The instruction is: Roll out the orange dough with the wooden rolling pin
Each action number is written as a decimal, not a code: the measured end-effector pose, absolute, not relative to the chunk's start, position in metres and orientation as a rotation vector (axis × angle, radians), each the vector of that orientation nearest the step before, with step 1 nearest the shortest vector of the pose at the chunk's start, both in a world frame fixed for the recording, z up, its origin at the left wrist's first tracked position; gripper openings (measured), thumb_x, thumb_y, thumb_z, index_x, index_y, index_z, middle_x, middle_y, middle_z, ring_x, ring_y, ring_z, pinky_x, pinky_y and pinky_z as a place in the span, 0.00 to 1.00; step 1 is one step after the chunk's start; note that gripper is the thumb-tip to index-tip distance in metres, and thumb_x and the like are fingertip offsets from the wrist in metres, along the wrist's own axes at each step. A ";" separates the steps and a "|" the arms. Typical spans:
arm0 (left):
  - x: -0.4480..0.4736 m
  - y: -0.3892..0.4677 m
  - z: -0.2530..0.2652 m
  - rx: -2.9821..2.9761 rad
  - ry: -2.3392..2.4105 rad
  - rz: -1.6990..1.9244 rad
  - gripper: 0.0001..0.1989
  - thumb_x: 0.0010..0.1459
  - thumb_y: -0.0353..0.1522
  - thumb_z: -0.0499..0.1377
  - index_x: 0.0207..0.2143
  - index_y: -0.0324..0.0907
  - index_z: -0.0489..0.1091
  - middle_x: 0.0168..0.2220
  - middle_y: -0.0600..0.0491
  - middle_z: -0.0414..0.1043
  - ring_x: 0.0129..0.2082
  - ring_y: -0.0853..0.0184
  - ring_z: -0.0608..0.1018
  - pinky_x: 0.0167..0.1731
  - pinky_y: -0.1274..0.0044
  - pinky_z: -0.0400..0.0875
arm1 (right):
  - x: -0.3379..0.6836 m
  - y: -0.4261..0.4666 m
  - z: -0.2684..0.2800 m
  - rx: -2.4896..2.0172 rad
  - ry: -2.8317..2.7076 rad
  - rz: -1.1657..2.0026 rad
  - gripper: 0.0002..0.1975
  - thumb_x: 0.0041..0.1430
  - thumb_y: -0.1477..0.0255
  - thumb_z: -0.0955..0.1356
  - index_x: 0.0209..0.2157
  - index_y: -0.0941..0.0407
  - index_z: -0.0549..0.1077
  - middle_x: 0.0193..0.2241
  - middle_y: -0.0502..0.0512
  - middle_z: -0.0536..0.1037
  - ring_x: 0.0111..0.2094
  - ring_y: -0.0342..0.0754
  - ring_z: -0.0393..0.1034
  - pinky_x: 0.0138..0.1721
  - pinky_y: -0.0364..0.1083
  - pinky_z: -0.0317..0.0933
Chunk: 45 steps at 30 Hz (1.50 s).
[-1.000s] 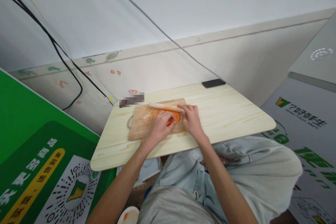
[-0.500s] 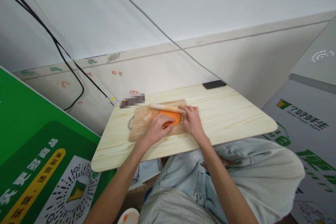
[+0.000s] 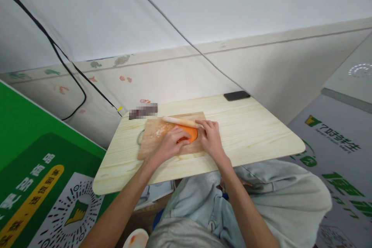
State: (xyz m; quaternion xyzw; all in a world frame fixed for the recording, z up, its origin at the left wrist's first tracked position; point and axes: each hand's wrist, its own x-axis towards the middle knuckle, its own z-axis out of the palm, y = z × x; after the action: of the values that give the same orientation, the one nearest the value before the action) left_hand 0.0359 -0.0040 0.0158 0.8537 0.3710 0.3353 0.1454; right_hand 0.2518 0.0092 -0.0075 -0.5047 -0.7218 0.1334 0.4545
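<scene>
A flattened piece of orange dough [image 3: 192, 133] lies on a wooden cutting board [image 3: 151, 145] dusted with white flour. My left hand [image 3: 171, 143] is at the near left part of the dough, its fingers curled and closed on the edge; the fingertips are partly hidden. Across the far side of the dough rests a light wooden rolling pin [image 3: 180, 121], slanting down to the right. My right hand [image 3: 209, 135] has its fingers closed over the pin's right end, which they cover.
The board lies on a pale wood-grain table [image 3: 247, 131], its metal handle [image 3: 140, 137] to the left. A black phone [image 3: 236, 95] is at the back right edge, and a blurred-out object [image 3: 143, 111] at the back left. A white bowl [image 3: 136, 239] with orange stains stands below the table.
The view has shifted slightly. My left hand stays curled at the dough with a small finger movement, and my right hand keeps its place on the pin's end.
</scene>
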 end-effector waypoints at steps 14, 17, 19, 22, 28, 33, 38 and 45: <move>0.035 -0.010 0.024 2.104 1.458 1.529 0.07 0.70 0.33 0.59 0.38 0.45 0.77 0.36 0.50 0.82 0.39 0.61 0.82 0.45 0.68 0.79 | 0.247 0.038 0.038 -1.507 -2.012 0.102 0.11 0.70 0.73 0.65 0.43 0.51 0.81 0.46 0.62 0.80 0.53 0.61 0.69 0.51 0.57 0.63; 0.031 -0.010 0.024 1.944 1.640 1.702 0.07 0.70 0.32 0.58 0.39 0.45 0.77 0.36 0.52 0.82 0.38 0.62 0.82 0.43 0.70 0.78 | 0.229 0.042 0.047 -1.457 -2.150 0.090 0.14 0.75 0.70 0.63 0.51 0.52 0.80 0.52 0.64 0.79 0.55 0.62 0.68 0.53 0.57 0.64; 0.029 -0.009 0.024 1.864 1.727 1.754 0.07 0.70 0.32 0.59 0.41 0.44 0.77 0.37 0.51 0.82 0.39 0.63 0.81 0.42 0.71 0.78 | 0.216 0.042 0.049 -1.478 -2.226 0.055 0.16 0.78 0.65 0.62 0.53 0.53 0.80 0.54 0.66 0.79 0.57 0.62 0.67 0.56 0.59 0.63; 0.026 -0.008 0.023 1.851 1.812 1.779 0.06 0.69 0.30 0.59 0.40 0.44 0.77 0.37 0.51 0.82 0.40 0.61 0.81 0.43 0.70 0.77 | 0.205 0.041 0.045 -1.483 -2.322 -0.022 0.19 0.80 0.63 0.60 0.55 0.55 0.79 0.57 0.66 0.78 0.63 0.63 0.65 0.63 0.60 0.59; 0.028 -0.004 0.017 2.053 1.818 1.596 0.09 0.67 0.25 0.56 0.39 0.44 0.76 0.39 0.50 0.82 0.42 0.58 0.80 0.50 0.65 0.75 | 0.203 0.046 0.039 -1.480 -2.441 -0.115 0.25 0.81 0.65 0.56 0.65 0.57 0.74 0.64 0.69 0.76 0.71 0.66 0.59 0.68 0.65 0.52; 0.029 0.008 0.020 2.172 1.801 1.247 0.17 0.63 0.19 0.53 0.43 0.43 0.77 0.45 0.47 0.81 0.47 0.57 0.80 0.53 0.65 0.75 | 0.203 0.044 0.041 -1.543 -2.491 -0.091 0.28 0.79 0.65 0.56 0.72 0.59 0.67 0.70 0.69 0.70 0.75 0.66 0.55 0.72 0.67 0.46; 0.027 0.037 0.039 2.437 1.786 0.802 0.17 0.61 0.23 0.60 0.51 0.46 0.78 0.53 0.45 0.78 0.57 0.55 0.76 0.60 0.64 0.72 | 0.204 0.038 0.041 -1.563 -2.493 -0.056 0.30 0.79 0.65 0.55 0.74 0.59 0.64 0.71 0.67 0.70 0.76 0.65 0.53 0.73 0.68 0.45; 0.028 0.051 0.029 2.374 1.988 0.402 0.24 0.73 0.31 0.49 0.67 0.40 0.71 0.70 0.37 0.68 0.76 0.48 0.62 0.73 0.54 0.57 | 0.200 0.035 0.047 -1.627 -2.485 0.021 0.32 0.77 0.64 0.56 0.75 0.63 0.61 0.73 0.70 0.67 0.77 0.66 0.52 0.74 0.70 0.43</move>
State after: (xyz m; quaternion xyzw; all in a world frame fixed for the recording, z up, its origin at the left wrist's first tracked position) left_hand 0.0279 0.0506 0.0291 0.7602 0.6367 0.1287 0.0095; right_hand 0.2004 0.0355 0.0471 -0.5456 -0.8336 0.0070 0.0854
